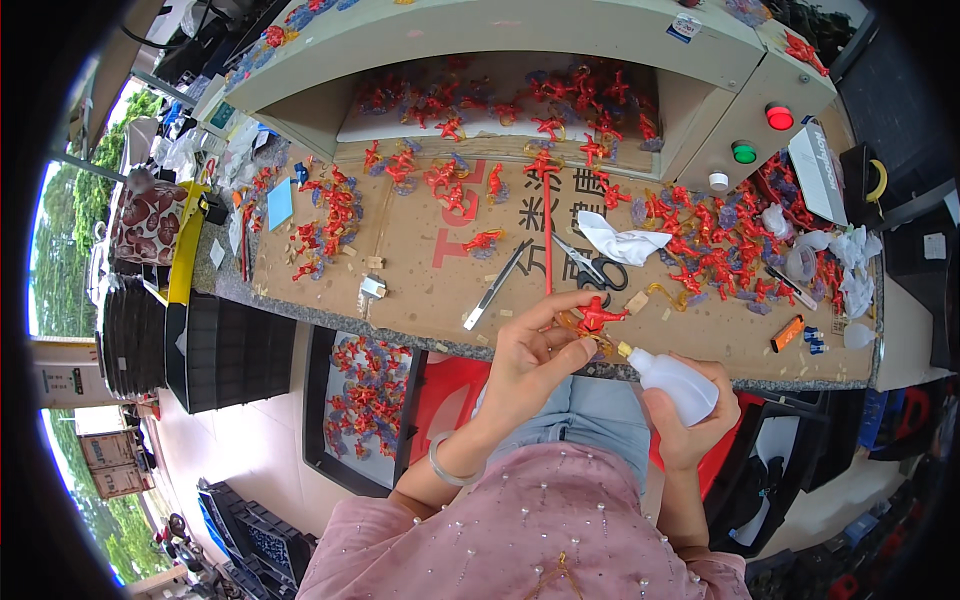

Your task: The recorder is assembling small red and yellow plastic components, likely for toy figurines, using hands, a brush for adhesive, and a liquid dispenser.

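Note:
Near the table's front edge my left hand [530,365] pinches a small red figurine [600,316] with amber-coloured clear parts. My right hand [700,425] is wrapped round a whitish squeeze bottle [684,389]. Its yellow tip points at the figurine's lower part; whether they touch I cannot tell. Just beyond my hands lie scissors with dark handles [606,272], a white cloth [622,240] and a thin red stick [547,235]. Metal tweezers [493,289] rest to the left of these. Several more red figurines [482,243] with amber and purple clear parts are spread across the cardboard [400,285].
At the back stands a grey machine [480,35] with figurines in its opening and a red button [779,117] and a green button [743,152]. A figurine heap [700,235] lies right, near a cutter knife [795,288] and an orange piece [787,334]. A figurine-filled tray [312,400] sits below left.

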`<state>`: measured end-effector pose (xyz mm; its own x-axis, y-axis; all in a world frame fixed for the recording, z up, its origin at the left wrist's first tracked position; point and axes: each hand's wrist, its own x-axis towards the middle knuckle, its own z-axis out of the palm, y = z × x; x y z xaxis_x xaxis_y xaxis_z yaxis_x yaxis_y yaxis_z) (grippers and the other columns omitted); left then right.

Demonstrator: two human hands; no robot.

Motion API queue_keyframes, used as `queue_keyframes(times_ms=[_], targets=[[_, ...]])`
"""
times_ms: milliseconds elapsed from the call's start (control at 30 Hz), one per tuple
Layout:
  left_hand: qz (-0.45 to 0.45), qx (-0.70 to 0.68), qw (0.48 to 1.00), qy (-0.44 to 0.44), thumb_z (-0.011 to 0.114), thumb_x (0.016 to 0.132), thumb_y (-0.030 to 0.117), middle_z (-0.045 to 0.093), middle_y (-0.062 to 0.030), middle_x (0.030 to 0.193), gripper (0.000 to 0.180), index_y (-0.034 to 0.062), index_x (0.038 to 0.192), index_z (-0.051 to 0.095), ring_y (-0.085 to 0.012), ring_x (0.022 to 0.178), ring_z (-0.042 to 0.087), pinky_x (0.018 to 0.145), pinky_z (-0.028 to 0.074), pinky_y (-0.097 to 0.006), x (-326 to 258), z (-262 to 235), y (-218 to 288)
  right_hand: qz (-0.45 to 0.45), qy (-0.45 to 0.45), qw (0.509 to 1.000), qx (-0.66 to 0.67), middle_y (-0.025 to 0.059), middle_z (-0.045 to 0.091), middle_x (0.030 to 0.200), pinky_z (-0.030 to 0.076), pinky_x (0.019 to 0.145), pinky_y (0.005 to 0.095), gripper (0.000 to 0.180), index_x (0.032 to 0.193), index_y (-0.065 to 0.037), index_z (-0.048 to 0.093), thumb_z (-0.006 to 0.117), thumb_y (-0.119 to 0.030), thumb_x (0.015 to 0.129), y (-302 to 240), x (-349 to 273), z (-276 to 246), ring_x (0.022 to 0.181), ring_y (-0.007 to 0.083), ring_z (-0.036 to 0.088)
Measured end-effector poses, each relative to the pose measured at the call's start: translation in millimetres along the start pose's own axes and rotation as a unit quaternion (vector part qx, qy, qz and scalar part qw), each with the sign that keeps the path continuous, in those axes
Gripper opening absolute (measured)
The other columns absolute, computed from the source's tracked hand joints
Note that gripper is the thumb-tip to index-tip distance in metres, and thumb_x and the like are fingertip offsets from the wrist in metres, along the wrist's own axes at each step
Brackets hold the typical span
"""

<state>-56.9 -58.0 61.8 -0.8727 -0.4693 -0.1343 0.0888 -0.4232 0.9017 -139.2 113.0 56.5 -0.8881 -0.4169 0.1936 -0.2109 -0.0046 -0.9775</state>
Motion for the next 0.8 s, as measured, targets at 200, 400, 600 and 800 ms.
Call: queue_keyframes(times_ms=[200, 400, 600, 800], targets=[[-0.004, 0.002, 1.0, 0.0, 0.056, 0.086, -0.008, 0.063, -0.0095, 0.107, 0.042, -0.0025, 0.128, 0.051, -0.0141, 0.097, 0.062, 0.083, 0.05, -0.026, -1, 2, 2, -0.011, -0.003, 1.0, -0.007, 0.0149, 0.068, 0.088, 0.053, 0.071, 0.0283, 0.039, 0.095, 0.006, 0.063, 0.083, -0.005, 0.064, 1, 0, 0, 0.079, 0.0175, 0.067], [0.005, 0.01, 1.0, 0.003, 0.057, 0.086, -0.008, 0.063, -0.009, 0.107, 0.042, -0.002, 0.128, 0.051, -0.0139, 0.097, 0.062, 0.082, 0.05, -0.025, -1, 1, 0, -0.035, -0.001, 0.999, -0.042, 0.015, 0.069, 0.084, 0.053, 0.068, 0.0277, 0.039, 0.094, 0.005, 0.064, 0.084, -0.007, 0.063, 0, 0, 1, 0.075, 0.0175, 0.068], [0.04, 0.072, 0.997, 0.002, 0.055, 0.086, -0.01, 0.057, -0.011, 0.117, 0.04, -0.0024, 0.125, 0.053, -0.0164, 0.102, 0.062, 0.085, 0.053, -0.026, -2, 2, -1, -0.049, -0.001, 0.997, -0.064, 0.0144, 0.069, 0.078, 0.053, 0.063, 0.0274, 0.038, 0.093, 0.005, 0.066, 0.084, -0.008, 0.063, -8, 3, 1, 0.069, 0.018, 0.068], [0.041, 0.151, 0.988, 0.001, 0.056, 0.085, -0.01, 0.055, -0.0113, 0.115, 0.039, -0.0001, 0.123, 0.057, -0.0195, 0.108, 0.061, 0.084, 0.056, -0.027, -3, 2, -3, -0.038, -0.01, 0.996, -0.083, 0.015, 0.069, 0.078, 0.053, 0.063, 0.0269, 0.037, 0.092, 0.005, 0.066, 0.083, -0.01, 0.064, -16, 6, -2, 0.07, 0.0183, 0.068]])
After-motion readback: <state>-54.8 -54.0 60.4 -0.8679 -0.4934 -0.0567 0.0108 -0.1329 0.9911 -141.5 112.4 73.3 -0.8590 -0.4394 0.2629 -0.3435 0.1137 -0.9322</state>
